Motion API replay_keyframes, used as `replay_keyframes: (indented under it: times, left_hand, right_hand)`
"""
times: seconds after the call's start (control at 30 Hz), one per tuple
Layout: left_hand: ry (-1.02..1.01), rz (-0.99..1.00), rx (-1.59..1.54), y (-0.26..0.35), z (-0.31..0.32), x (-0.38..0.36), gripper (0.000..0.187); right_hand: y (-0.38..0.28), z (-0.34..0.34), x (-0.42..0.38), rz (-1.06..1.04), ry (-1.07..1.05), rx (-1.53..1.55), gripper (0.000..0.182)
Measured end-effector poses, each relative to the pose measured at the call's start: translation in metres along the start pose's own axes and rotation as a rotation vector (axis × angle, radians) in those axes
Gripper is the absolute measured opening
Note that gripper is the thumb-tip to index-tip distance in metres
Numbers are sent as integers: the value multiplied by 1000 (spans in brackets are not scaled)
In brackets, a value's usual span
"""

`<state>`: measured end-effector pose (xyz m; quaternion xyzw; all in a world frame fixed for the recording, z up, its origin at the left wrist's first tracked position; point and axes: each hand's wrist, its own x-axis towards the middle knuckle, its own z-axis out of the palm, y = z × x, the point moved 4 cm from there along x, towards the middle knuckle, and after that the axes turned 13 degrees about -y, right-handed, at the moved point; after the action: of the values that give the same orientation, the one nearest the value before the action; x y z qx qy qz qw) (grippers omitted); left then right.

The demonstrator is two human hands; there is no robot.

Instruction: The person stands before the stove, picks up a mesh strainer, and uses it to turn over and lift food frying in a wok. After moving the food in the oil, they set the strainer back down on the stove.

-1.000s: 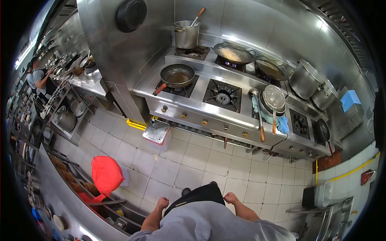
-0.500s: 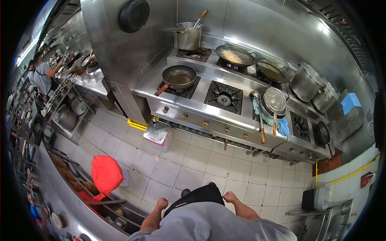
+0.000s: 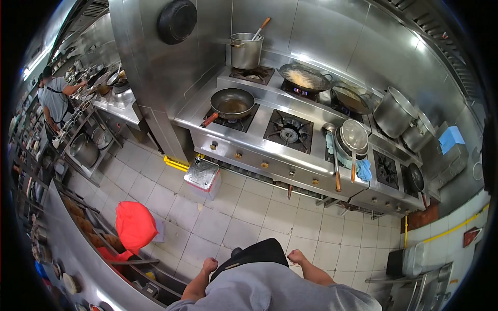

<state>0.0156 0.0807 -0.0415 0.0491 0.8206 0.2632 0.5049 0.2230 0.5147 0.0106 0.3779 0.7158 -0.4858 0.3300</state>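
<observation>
My left hand [image 3: 209,265] hangs beside my dark apron [image 3: 249,257], its fingers curled into a loose fist. On the other side of the apron, my right hand [image 3: 296,256] is curled the same way. Neither hand touches the stove. Across the floor stands a steel stove [image 3: 244,150]. A frying pan [image 3: 232,103] with a red handle sits on its front left burner. Behind, a wok [image 3: 305,78] holds pale food in liquid over a blue flame. A strainer [image 3: 354,136] and a ladle [image 3: 334,155] rest over a pan beside a blue cloth [image 3: 364,169].
A lidded container [image 3: 202,178] stands on the floor before the stove. At the left are a red bag [image 3: 136,226] and a steel counter [image 3: 83,249]. A person [image 3: 53,98] stands at the far left. Steel pots [image 3: 395,111] are at the stove's back right.
The view has shifted slightly. At the far left, the person has changed posture, with one arm now lowered. My hands stay curled at my sides.
</observation>
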Motion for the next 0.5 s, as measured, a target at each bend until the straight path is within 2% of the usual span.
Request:
replay_keyframes:
  times: [0.27,0.4,0.5]
  left_hand:
    - [10,27,-75,-29,7,21,19]
    - [-25,-43,-55,-1,1,-11,18]
    - [25,12,-12,-8,4,-8,18]
  right_hand:
    - [-7,4,-6,41,-61,-28,18]
    - [-1,4,-5,39,-58,-34,17]
    - [4,7,-8,40,-21,26,18]
